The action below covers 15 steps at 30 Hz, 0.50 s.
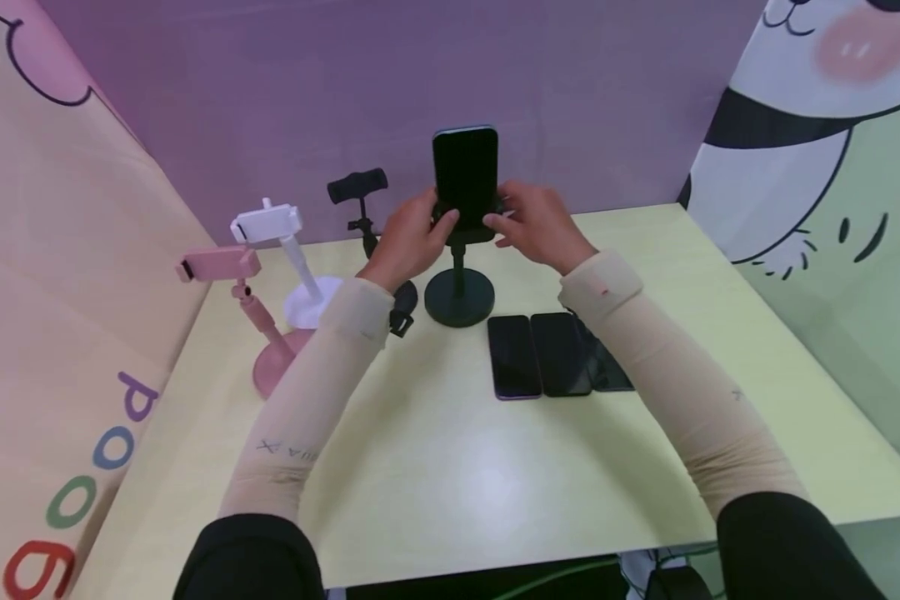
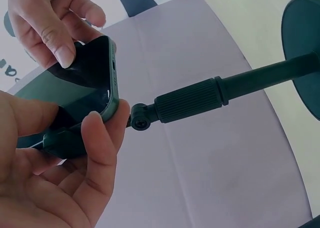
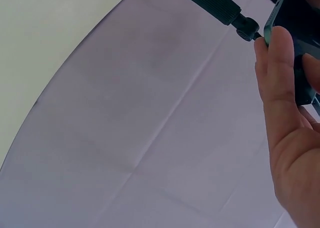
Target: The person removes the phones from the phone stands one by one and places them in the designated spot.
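Observation:
A smartphone (image 1: 467, 171) with a dark screen stands upright in the holder of a dark green phone stand (image 1: 459, 300). My left hand (image 1: 408, 237) grips the phone's left side and the holder's clamp, thumb on the front. From the other side my right hand (image 1: 543, 227) pinches the phone's right edge near the clamp. In the left wrist view the phone's lower end (image 2: 112, 80) lies between the two hands, with the stand's ribbed stem (image 2: 187, 99) running off to its round base. The right wrist view shows the right-hand fingers (image 3: 281, 73) along the holder; much of the phone is cut off there.
At left stand a pink phone stand (image 1: 221, 263), a white one (image 1: 315, 302) and a black one (image 1: 358, 185), partly behind the left arm. Several dark phones (image 1: 514, 357) lie side by side on the table (image 1: 435, 467), partly covered by the right arm. A purple backdrop (image 1: 390, 75) rises behind.

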Available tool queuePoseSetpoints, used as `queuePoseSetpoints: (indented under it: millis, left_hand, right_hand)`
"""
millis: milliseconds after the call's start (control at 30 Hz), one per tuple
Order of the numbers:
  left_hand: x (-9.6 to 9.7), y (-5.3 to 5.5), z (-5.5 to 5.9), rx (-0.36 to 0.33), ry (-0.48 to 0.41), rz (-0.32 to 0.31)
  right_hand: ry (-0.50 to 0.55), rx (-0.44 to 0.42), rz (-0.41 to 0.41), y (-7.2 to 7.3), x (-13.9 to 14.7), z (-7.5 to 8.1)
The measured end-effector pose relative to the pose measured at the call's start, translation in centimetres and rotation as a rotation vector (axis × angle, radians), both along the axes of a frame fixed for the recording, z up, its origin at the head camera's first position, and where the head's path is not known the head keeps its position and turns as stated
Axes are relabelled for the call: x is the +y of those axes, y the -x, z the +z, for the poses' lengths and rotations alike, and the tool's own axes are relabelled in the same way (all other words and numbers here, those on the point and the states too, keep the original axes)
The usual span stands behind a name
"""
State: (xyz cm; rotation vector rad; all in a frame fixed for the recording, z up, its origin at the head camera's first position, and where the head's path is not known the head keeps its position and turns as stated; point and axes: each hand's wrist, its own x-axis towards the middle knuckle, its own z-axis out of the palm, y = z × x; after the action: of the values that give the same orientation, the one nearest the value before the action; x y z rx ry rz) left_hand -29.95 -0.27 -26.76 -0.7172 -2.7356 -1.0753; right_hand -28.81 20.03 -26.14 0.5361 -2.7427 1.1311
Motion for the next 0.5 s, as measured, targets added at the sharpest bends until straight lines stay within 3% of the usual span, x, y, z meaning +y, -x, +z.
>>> queuePoseSetpoints:
  millis: [300, 500]
  left_hand:
    - [-1.5, -1.5, -0.2, 0.044, 0.016, -0.018]
    - [-2.1, -2.6, -0.7, 0.094, 0.040, 0.003]
  right_hand:
    - [-0.015, 0.010, 0.043, -1.4, -1.0, 0.1]
    - [-0.017, 0.031, 0.075, -2.5, -1.4, -0.2]
